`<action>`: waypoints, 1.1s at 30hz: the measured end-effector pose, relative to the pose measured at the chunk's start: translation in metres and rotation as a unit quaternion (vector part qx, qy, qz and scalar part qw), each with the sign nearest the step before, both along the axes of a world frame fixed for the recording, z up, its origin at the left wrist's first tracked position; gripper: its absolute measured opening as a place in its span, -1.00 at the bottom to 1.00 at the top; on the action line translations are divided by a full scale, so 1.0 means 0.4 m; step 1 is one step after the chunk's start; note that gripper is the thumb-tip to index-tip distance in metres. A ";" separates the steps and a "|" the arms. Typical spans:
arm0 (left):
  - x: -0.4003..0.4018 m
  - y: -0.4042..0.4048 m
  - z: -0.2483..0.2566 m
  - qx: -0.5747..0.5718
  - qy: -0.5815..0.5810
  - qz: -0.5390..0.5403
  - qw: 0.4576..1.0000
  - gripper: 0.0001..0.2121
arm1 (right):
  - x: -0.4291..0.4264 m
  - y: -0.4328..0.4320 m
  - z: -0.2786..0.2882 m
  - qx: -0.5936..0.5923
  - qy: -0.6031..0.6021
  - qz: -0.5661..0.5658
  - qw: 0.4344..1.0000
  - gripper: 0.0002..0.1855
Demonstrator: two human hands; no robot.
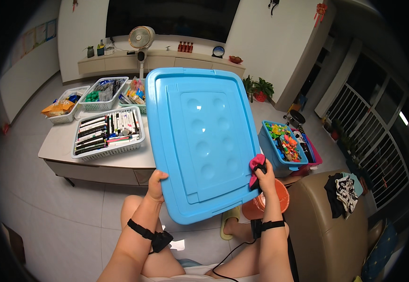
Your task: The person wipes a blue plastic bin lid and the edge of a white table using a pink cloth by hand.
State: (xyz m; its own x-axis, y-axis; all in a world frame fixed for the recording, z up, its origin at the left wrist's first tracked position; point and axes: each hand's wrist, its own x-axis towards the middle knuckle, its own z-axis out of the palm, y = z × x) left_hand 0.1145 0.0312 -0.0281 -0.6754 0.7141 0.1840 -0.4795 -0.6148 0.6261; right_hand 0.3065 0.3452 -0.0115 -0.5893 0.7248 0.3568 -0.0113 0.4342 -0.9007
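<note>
A large blue plastic storage-box lid [209, 123] is held up and tilted before me, above the floor and my knees. My left hand [157, 185] grips its lower left edge, thumb on the upper face. At the lower right edge, my right hand [265, 176] holds a pink and black cloth [256, 169] against the lid. The fingers behind the lid are hidden. Beyond it on the right stands a blue storage box [278, 155] without a lid on it, filled with colourful small toys.
A white-topped coffee table [58, 141] bears a white basket of markers [107, 149] and several other filled baskets. An orange bucket [283, 197] stands near my right forearm, beside a brown leather sofa [317, 218]. A pink box [318, 160] adjoins the blue one.
</note>
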 end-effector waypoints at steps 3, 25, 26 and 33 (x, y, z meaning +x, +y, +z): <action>-0.004 -0.013 0.009 0.023 -0.045 -0.060 0.997 -0.34 | 0.001 -0.006 -0.052 -0.100 0.066 0.020 0.993 -0.53; 0.061 0.116 -0.011 0.001 -0.137 0.092 0.986 -0.49 | -0.148 -0.340 -0.057 0.194 -0.159 -0.136 0.958 -0.45; 0.060 0.117 -0.009 0.008 -0.140 0.091 0.986 -0.49 | -0.141 -0.345 -0.035 0.201 -0.160 -0.136 0.957 -0.45; 0.051 0.105 0.004 0.049 -0.149 0.101 0.982 -0.45 | -0.139 -0.382 0.064 0.430 -0.112 -0.197 0.874 -0.56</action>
